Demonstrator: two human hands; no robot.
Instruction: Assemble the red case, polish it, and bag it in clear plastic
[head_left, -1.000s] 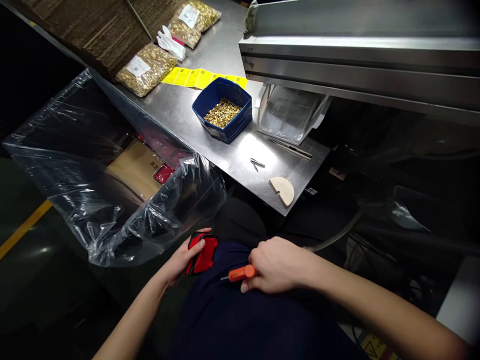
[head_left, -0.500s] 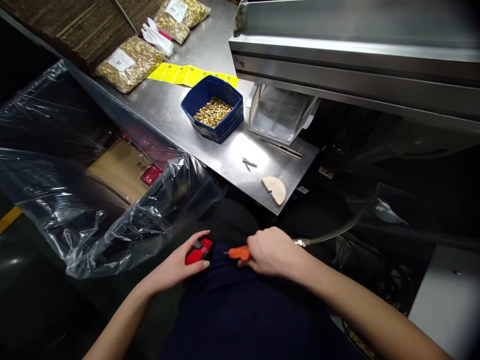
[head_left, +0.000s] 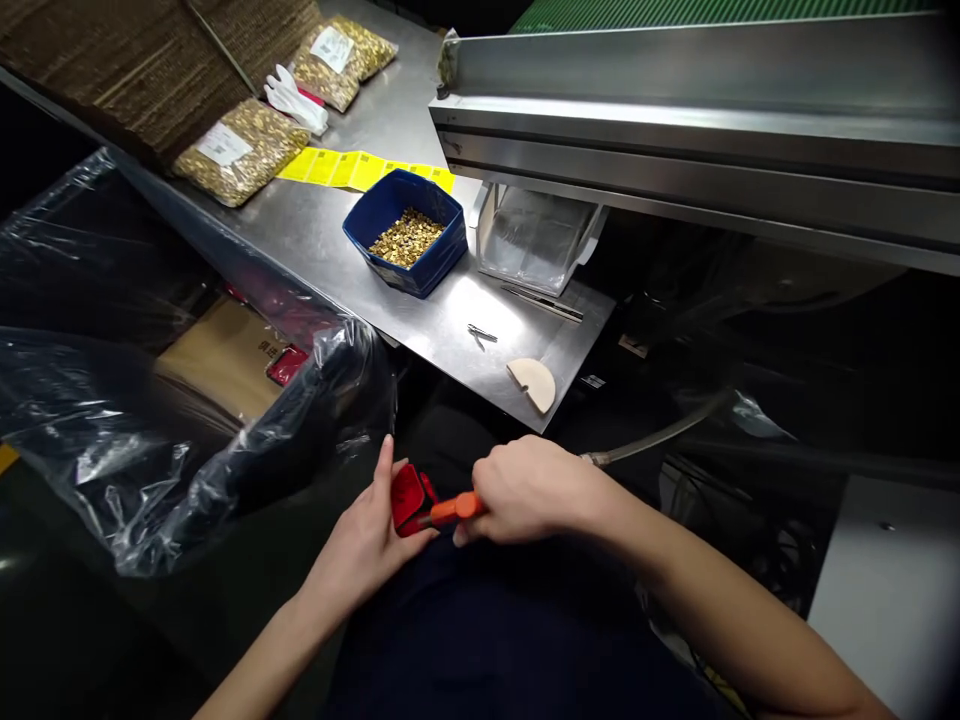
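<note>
The one camera, worn on the person's head, looks forward and steeply down, with the left hand (head_left: 358, 535) and right hand (head_left: 532, 490) close below it and the metal bench (head_left: 429, 325) farther off, its nearest corner pointing back toward the wearer and its long front edge slanting away to the upper left.

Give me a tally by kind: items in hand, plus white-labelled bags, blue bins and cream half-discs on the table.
Red part, in the left hand: 1
Orange-handled tool, in the right hand: 1
White-labelled bags: 2
Blue bin: 1
Cream half-disc: 1
Total: 6
</note>
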